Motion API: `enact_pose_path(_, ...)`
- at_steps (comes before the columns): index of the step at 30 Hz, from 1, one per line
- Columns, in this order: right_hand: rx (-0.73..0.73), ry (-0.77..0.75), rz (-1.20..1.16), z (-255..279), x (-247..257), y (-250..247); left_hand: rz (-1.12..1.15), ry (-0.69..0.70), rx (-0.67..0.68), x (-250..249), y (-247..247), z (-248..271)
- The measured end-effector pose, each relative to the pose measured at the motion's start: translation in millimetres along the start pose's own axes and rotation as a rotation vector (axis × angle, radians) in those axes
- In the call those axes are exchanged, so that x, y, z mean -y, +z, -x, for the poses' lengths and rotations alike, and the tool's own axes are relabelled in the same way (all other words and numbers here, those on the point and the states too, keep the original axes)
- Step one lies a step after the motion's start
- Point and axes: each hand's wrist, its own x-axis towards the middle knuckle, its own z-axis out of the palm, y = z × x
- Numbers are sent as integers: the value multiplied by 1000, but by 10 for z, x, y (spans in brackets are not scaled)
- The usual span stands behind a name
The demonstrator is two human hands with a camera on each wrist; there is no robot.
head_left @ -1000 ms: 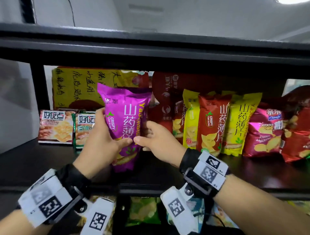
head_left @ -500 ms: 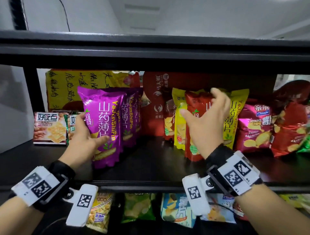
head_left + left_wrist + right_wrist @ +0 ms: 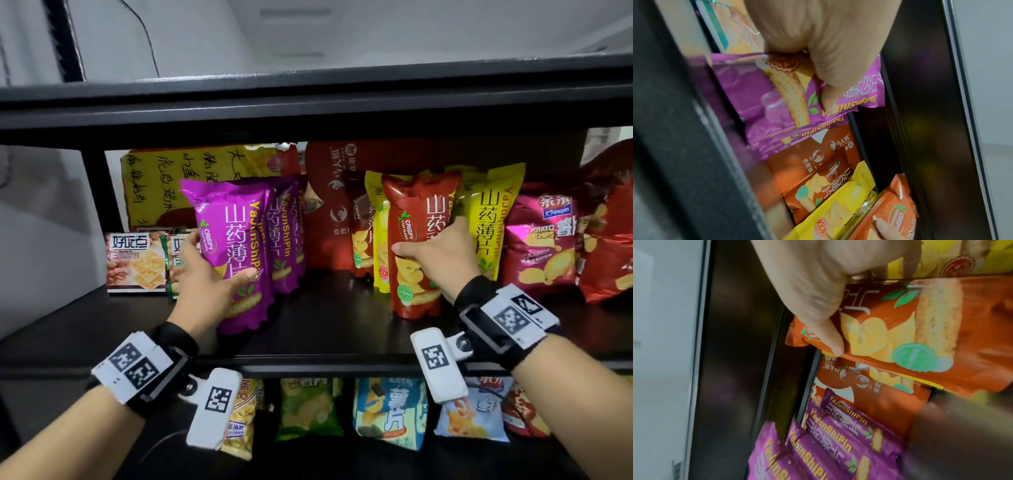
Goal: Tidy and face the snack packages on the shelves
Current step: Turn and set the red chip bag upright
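Observation:
On the black shelf [image 3: 329, 329] my left hand [image 3: 209, 277] grips the front purple yam-chip bag [image 3: 233, 246], thumb across its face and fingers behind; the left wrist view shows the thumb on that purple bag [image 3: 748, 91]. Two more purple bags [image 3: 287, 233] stand behind it. My right hand [image 3: 442, 253] grips the red yam-chip bag [image 3: 414, 274], thumb on its front and fingers round its right edge; the right wrist view shows this red bag [image 3: 910, 337]. Yellow bags [image 3: 493, 219] stand beside and behind it.
Cracker boxes [image 3: 135, 262] stand at the shelf's far left, a large yellow bag [image 3: 164, 185] and a big red bag [image 3: 329, 205] at the back. Potato chip bags [image 3: 541, 246] fill the right end. The shelf below holds several bags [image 3: 387, 411].
My right hand left the purple bag, went right and took the red bag, drawing it forward. My left hand has stood the purple bag up in front of the other purple ones.

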Motion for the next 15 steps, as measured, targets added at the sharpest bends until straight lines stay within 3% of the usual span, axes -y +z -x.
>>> enact_pose_path(3, 116, -67, 2, 144, 78, 47, 7, -60, 30, -38, 71, 19)
enact_pose_path(5, 178, -99, -14, 240, 141, 80, 22, -64, -23, -167, 50, 67)
enact_pose_path(8, 236, -125, -87, 359, 226, 143, -291, 135, -206, -432, -4, 152)
enact_pose_path(11, 286, -109, -116, 451, 281, 250, -306, 428, -295, -666, 10, 286)
enact_pose_path(13, 302, -105, -132, 490, 289, 331, -239, 570, -291, -774, 101, 360)
enact_pose_path(15, 304, -109, -131, 522, 300, 386, -165, 601, -166, -833, 265, 404)
